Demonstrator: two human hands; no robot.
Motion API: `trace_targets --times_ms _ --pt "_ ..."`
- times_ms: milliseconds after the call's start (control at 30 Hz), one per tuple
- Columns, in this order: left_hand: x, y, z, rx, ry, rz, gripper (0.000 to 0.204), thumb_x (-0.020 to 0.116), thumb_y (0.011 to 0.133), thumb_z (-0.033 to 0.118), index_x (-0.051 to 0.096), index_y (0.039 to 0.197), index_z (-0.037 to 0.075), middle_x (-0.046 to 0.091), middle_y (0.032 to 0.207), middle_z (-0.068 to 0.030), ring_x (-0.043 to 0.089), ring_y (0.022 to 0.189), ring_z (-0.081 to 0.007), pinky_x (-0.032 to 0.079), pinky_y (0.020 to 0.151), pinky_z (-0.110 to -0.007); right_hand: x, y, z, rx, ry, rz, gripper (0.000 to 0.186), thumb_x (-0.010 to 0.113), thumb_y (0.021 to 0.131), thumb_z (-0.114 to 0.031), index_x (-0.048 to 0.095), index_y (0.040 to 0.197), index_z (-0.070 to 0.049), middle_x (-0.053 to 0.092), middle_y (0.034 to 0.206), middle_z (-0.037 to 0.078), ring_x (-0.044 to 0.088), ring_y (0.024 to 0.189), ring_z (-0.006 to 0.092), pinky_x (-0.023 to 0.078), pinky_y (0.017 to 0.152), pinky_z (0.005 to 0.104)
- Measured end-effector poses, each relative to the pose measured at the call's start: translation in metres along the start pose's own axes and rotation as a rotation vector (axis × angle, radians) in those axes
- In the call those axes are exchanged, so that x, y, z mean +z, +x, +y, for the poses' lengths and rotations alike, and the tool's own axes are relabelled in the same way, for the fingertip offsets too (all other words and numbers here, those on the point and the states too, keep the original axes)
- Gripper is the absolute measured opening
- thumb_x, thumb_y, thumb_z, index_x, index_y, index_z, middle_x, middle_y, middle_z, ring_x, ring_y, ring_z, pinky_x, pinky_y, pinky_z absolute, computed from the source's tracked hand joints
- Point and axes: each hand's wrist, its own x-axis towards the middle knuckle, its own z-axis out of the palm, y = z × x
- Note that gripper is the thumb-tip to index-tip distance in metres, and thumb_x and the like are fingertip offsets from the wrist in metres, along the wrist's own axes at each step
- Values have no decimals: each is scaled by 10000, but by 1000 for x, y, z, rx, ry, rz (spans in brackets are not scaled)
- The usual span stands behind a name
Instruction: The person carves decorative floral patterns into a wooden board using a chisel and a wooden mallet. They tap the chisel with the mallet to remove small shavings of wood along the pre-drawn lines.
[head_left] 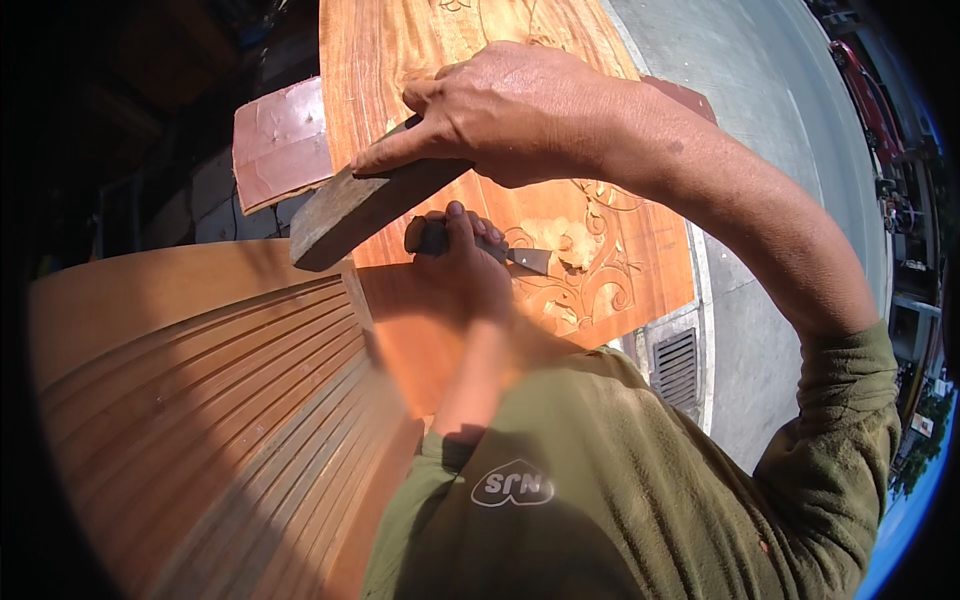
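Note:
My right hand [510, 110] is closed around a thick, weathered wooden block [350, 215], held tilted above the work. The block's near end points down and left; its far part is hidden under my palm. Below it, my left hand [470, 262] grips the dark handle of a chisel [530, 261], thumb along the top. The short, flat blade points right, towards leafy scroll carving on an orange-brown wooden panel [655, 265]. Pale, freshly cut wood shows near the blade. I cannot tell whether the edge touches the wood. The block and chisel handle are apart.
A wooden piece with long parallel grooves [200, 370] stands close on the left. A reddish-brown sheet [283, 135] sticks out beside the panel. On the right are a drain grate [676, 368], grey pavement [750, 330] and a red vehicle [866, 98] farther off.

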Motion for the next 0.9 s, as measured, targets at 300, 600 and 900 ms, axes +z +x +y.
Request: trace_targets --times_ms 300,600,900 --pt "-10 -9 -7 -50 -80 -67 182 685 1050 187 513 1036 128 510 732 -16 504 632 -123 454 573 -297 20 -11 -11 -102 -35 -152 659 733 939 -151 613 1466 -530 799 1009 21 795 977 208 673 825 357" --pt "-16 -9 -8 -43 1 -139 176 626 1072 184 514 973 91 521 762 -41 518 666 -158 477 642 -319 16 -1 -13 41 394 345 730 732 911 -100 564 1530 -449 732 1064 78 777 970 288 664 826 398" --pt "-6 -18 -9 -134 -43 -17 245 684 1032 211 512 886 116 508 750 -10 501 658 -138 454 612 -311 9 -4 -12 168 546 379 891 728 851 32 512 1566 -454 676 1050 97 733 904 316 634 775 464"
